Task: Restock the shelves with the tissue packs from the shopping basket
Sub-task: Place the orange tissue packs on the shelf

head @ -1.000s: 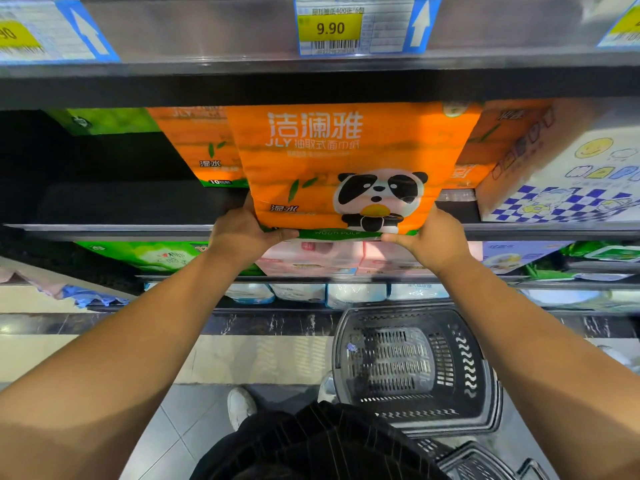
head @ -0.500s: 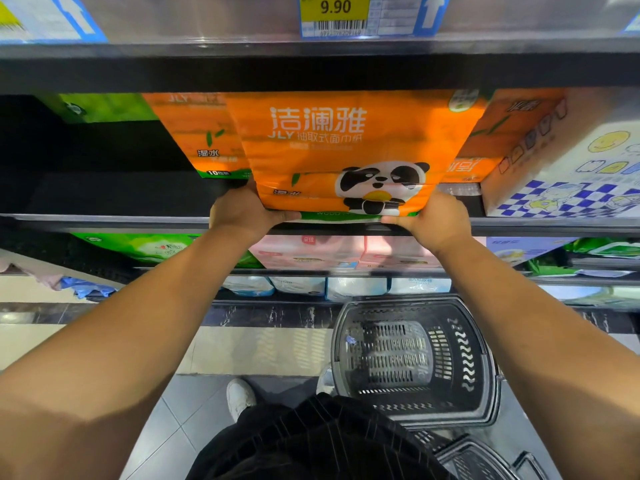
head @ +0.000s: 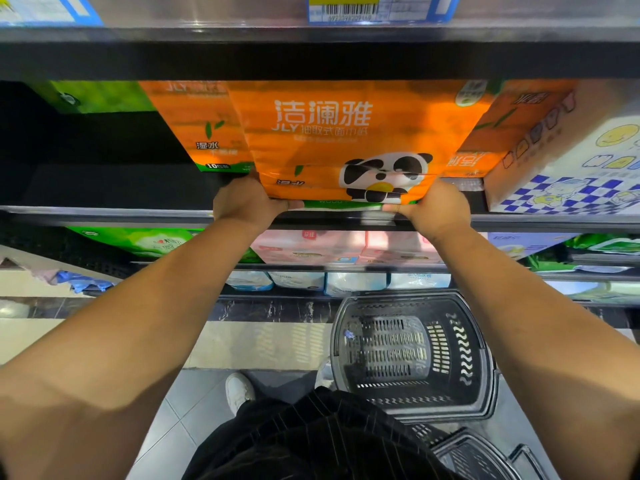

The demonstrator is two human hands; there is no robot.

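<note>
An orange tissue pack with a panda print stands at the front of the upper shelf. My left hand grips its lower left corner, thumb across the bottom edge. My right hand grips the lower right corner the same way. The black shopping basket sits on the floor below my right arm, and I see no packs in it.
Matching orange packs stand behind on both sides, a green pack at far left, a white-and-blue checked box at right. Dark open shelf space lies left of the orange packs. Lower shelves hold pink, green and white packs. A second basket lies at bottom right.
Both hands have pushed the orange pack further back onto the shelf, and the view has shifted slightly downward. The grip is unchanged.
</note>
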